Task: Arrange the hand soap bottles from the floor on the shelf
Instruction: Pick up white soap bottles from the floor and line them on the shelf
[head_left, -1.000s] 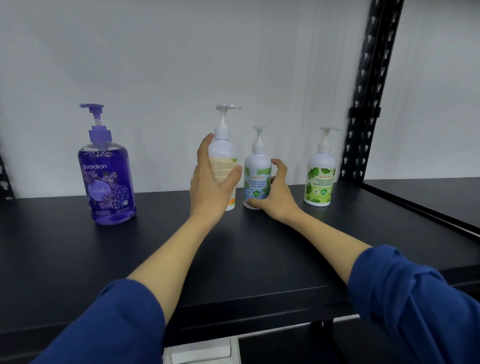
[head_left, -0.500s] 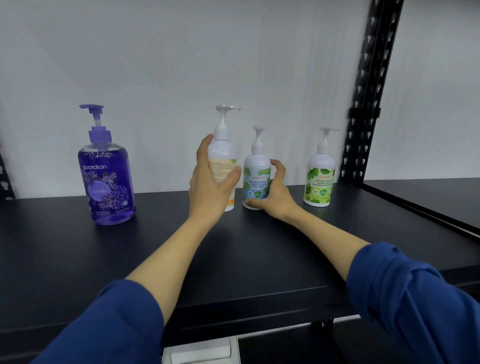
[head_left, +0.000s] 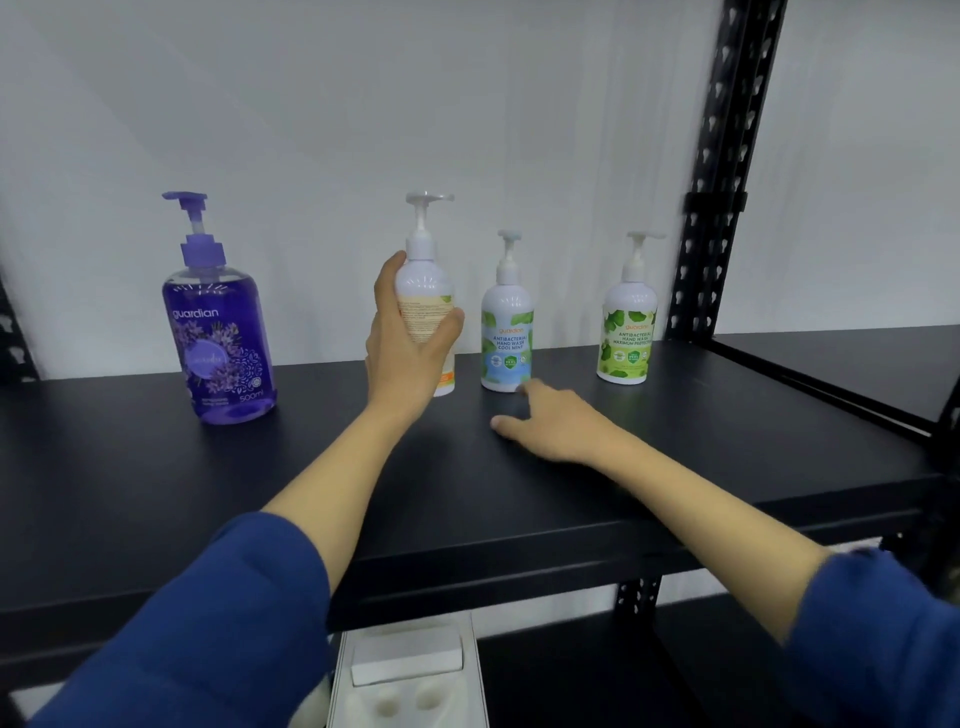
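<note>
1. The left hand (head_left: 402, 343) has its grip wrapped round the orange-labelled soap bottle (head_left: 428, 291), fingers behind it and thumb across the front label; the bottle stands upright on the black shelf (head_left: 675, 457), though its base is partly hidden by the hand.
2. The right hand (head_left: 550, 421) holds nothing: its fingers lie loosely spread, palm down on the shelf, with one fingertip just beside the foot of the cool mint bottle (head_left: 507, 332). Whether it touches cannot be told.
3. The cool mint bottle stands upright just to the right of the held one.
4. Further right, near the black perforated upright (head_left: 719, 171), stands the green-labelled bottle (head_left: 628, 325).
5. Well to the left stands the larger purple bottle (head_left: 221, 332), pump pointing left.
6. All four bottles form a row near the white wall (head_left: 311, 104).
</note>
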